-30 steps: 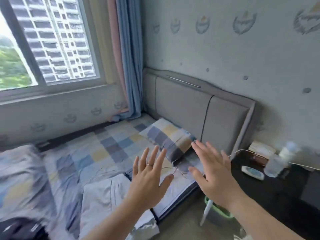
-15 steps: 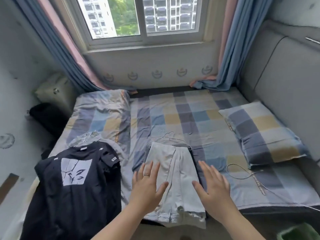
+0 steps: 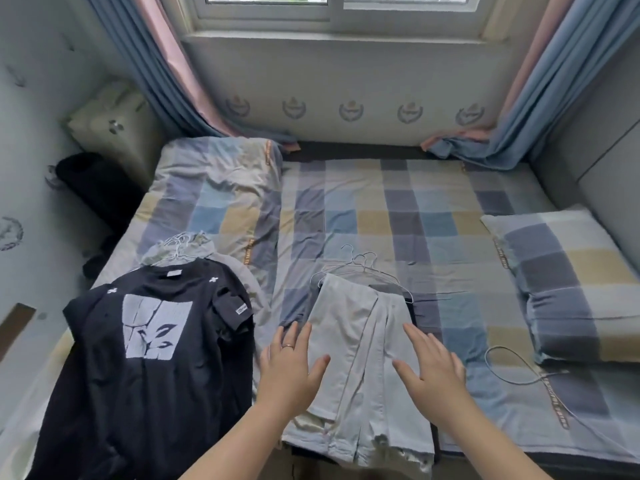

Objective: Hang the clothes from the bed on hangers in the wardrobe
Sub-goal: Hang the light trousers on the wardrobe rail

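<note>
Plainly, the black T-shirt (image 3: 104, 403) bears a white print (image 3: 156, 327) (sleeve label (image 3: 242, 310) unreadable).

Checked bed (image 3: 398, 209); black T-shirt (image 3: 152, 358), grey trousers (image 3: 363, 358), pillow (image 3: 571, 289), cable (image 3: 512, 367) atop.

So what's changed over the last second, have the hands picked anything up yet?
Not yet. The view swung from the pillow to the clothes, and both hands came with it: the left hand and right hand are now spread over the pale trousers, fingers straight, holding nothing. Since half a second ago the trousers, the hangers at their top and the black T-shirt lie as they did.
</note>
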